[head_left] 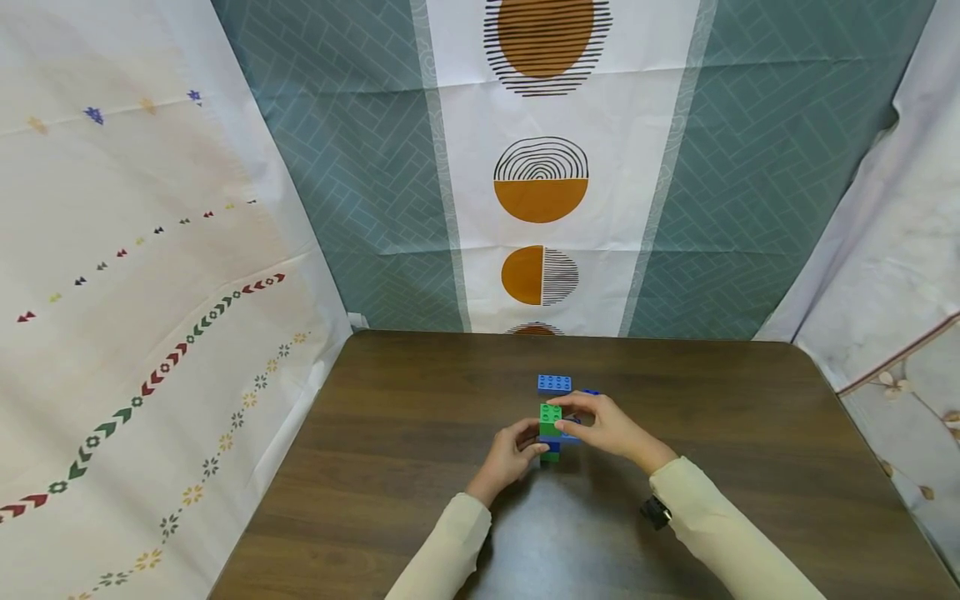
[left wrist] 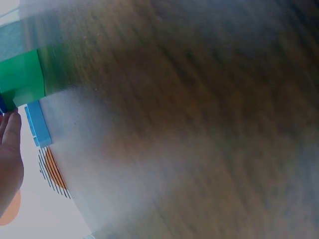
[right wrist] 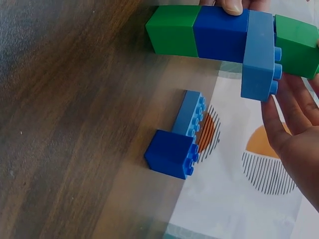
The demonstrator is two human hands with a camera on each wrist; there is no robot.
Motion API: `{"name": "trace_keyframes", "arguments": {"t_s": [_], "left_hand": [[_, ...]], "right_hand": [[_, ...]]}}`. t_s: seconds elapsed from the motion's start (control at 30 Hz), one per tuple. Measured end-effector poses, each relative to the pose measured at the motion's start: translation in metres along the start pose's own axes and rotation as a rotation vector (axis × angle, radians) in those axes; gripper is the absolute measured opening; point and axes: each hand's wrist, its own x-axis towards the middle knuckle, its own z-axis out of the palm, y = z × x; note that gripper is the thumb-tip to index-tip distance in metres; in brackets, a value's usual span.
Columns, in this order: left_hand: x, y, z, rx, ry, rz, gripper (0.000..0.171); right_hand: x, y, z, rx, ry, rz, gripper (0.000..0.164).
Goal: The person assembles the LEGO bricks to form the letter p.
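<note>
Green block (head_left: 551, 422), lower centre of head view: right fingers and thumb clamp it; left hand (head_left: 507, 461) pinches the stack (right wrist: 221, 33) beneath. I'd brace low, align studs, press straight down.

From my end I see a dark brown, wood-grained tabletop (head_left: 360, 467) with rounded far corners and a pale sheen toward its front. Farther back lies a light blue rectangular studded plastic brick (head_left: 554, 383), studs up; just to its right, slightly nearer my head camera, sits a dark blue studded plastic block (right wrist: 169, 154). Closer in is an upright green-and-blue column of plastic blocks (right wrist: 221, 35), green lowest; I can't tell whether it touches the wood.
</note>
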Motion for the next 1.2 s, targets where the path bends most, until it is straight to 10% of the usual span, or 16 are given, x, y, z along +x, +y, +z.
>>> {"name": "trace_keyframes", "arguments": {"t_s": [0.17, 0.43, 1.2], "left_hand": [[-0.003, 0.014, -0.003, -0.001, -0.008, 0.008, 0.032], [0.006, -0.021, 0.004, 0.007, 0.001, 0.003, 0.034], [0.005, -0.021, 0.002, -0.053, -0.02, -0.045, 0.036]], "right_hand": [[-0.001, 0.001, 0.002, 0.021, 0.026, -0.006, 0.036], [-0.001, 0.004, 0.005, 0.012, 0.046, -0.04, 0.034], [-0.003, 0.005, 0.008, 0.043, 0.067, -0.001, 0.034]]}}
